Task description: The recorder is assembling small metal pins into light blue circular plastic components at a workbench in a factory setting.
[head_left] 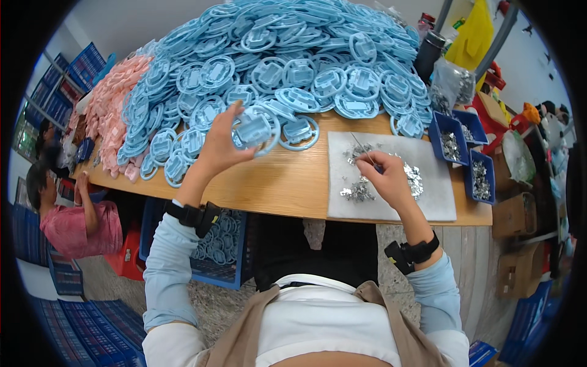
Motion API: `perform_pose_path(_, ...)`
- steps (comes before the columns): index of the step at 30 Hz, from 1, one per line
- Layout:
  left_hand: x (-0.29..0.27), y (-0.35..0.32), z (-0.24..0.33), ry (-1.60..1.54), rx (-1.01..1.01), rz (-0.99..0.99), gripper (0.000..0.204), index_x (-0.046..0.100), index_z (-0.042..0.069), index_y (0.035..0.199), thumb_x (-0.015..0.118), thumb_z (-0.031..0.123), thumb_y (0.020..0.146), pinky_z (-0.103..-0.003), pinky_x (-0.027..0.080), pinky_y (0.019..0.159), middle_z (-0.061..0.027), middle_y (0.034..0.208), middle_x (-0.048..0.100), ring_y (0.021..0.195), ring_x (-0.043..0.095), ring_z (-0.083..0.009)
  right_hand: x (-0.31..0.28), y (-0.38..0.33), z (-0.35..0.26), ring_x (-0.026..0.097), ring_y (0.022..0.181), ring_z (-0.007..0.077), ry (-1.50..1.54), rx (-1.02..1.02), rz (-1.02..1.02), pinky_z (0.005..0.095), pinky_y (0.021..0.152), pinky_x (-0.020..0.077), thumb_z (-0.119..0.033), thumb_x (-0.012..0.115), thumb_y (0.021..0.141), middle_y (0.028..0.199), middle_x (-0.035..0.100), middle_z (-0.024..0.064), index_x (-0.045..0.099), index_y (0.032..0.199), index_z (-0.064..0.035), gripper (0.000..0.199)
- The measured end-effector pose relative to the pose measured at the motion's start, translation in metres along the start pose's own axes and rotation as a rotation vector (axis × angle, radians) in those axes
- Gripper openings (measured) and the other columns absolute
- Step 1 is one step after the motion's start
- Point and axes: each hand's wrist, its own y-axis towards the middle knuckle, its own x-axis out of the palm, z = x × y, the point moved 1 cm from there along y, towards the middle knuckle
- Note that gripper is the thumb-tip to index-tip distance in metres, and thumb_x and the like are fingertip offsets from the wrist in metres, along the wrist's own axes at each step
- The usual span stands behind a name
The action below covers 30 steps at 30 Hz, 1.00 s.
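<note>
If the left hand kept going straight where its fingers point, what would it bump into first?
Probably the blue pile just beyond the left hand, though depth is hard to judge.

Looks bright and evenly lit across the wooden table (275, 189), with diffuse light seemingly from above. Glints sharply off the small metal pieces (416, 182) and nearly whitens the pale mat (437, 205). Darkens beneath the tabletop. Blurs slightly around the left hand (219, 144) and the blue piece (252, 128) in its grasp. Bends strongly outward, softens at the stacked blue crates (92, 324), fades into black corners.
</note>
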Motion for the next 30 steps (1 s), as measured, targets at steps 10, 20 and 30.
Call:
perform_pose_path(10, 0.009, 0.023, -0.015, 0.140, -0.201, -0.257, 0.078, 0.046, -0.001, 0.123, 0.074, 0.029, 0.057, -0.037, 0.045, 0.085, -0.0218, 0.113, 0.055, 0.103, 0.053, -0.0344, -0.014, 0.013, 0.003, 0.053, 0.066, 0.0049, 0.180, 0.079, 0.059, 0.0196, 0.059, 0.0414, -0.013, 0.061, 0.081, 0.072, 0.061, 0.0014, 0.064, 0.089, 0.0034, 0.018)
perform_pose_path(20, -0.029, 0.019, -0.046, 0.014, -0.488, -0.252, 0.076, 0.048, -0.004, 0.120, 0.074, 0.031, 0.058, -0.035, 0.046, 0.081, -0.0257, 0.113, 0.054, 0.097, 0.058, -0.0310, -0.018, 0.003, 0.017, 0.049, 0.062, 0.0035, 0.208, 0.087, 0.088, 0.0188, 0.056, 0.0378, -0.013, 0.062, 0.081, 0.068, 0.060, -0.0004, 0.064, 0.088, 0.0029, 0.018)
perform_pose_path(30, -0.011, -0.046, -0.077, -0.519, -0.733, 0.070, 0.077, 0.040, 0.004, 0.129, 0.077, 0.013, 0.062, -0.032, 0.043, 0.082, -0.0190, 0.126, 0.043, 0.100, 0.051, -0.0216, -0.041, -0.018, 0.028, 0.049, 0.059, 0.0041, 0.200, 0.180, 0.165, 0.0198, 0.054, 0.0377, -0.014, 0.063, 0.080, 0.068, 0.062, 0.0014, 0.064, 0.089, 0.0032, 0.019)
